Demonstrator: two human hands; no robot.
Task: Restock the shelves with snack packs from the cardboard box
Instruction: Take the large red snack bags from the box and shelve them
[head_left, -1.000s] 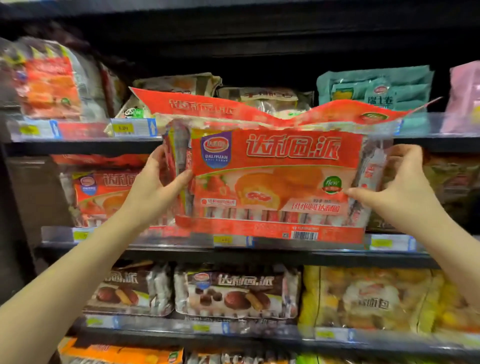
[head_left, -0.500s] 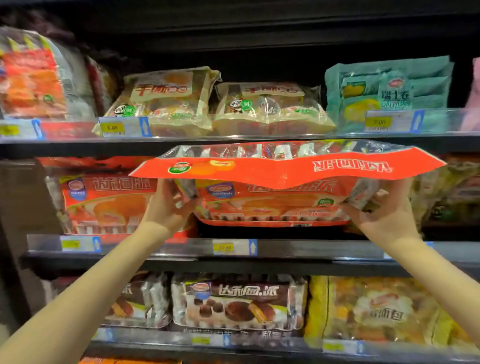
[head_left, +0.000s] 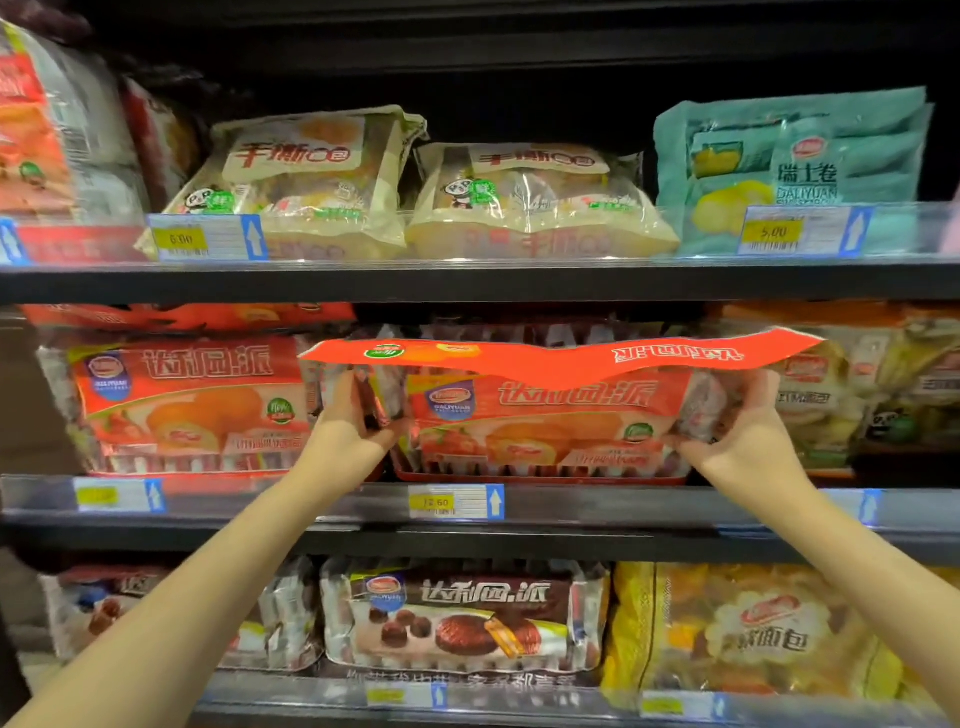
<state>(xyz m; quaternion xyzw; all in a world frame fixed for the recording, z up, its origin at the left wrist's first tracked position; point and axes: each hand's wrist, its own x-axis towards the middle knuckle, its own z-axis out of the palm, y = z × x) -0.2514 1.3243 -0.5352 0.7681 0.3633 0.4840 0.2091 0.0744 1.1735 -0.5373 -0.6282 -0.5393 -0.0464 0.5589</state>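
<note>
The red snack pack (head_left: 545, 421) now sits on the middle shelf (head_left: 571, 501), its lower edge down behind the shelf's clear front strip. 1 second ago it was held up in front of the shelf, face towards the camera and level with the top shelf's edge; since then it has been lowered and pushed back into the gap. A 2nd, identical pack (head_left: 561, 358) lies on top of it, flipped so that its printing reads upside down, its front seal flap jutting towards the camera. By my judgement this placement is nearly done, and what remains is to let go and square the stack.

The lower pack's long axis runs left to right, parallel to the shelf edge. Its printed face points outward at the camera, lettering upright, top seam up.

The left hand (head_left: 353, 426) grips the pack's left end, thumb in front and fingers curled round behind. The right hand (head_left: 748, 431) pinches the right end, fingers wrapped over the crimped side.

Just left of the pack stands another red pack (head_left: 192, 405) of the same kind, touching or nearly so. To its right are yellowish bread bags (head_left: 831, 405). Directly below it, on the next shelf down, is a brown chocolate pack (head_left: 467, 618); above it, 2 cream bread bags (head_left: 530, 202) and a teal pack (head_left: 789, 166). The cardboard box is not in view.
</note>
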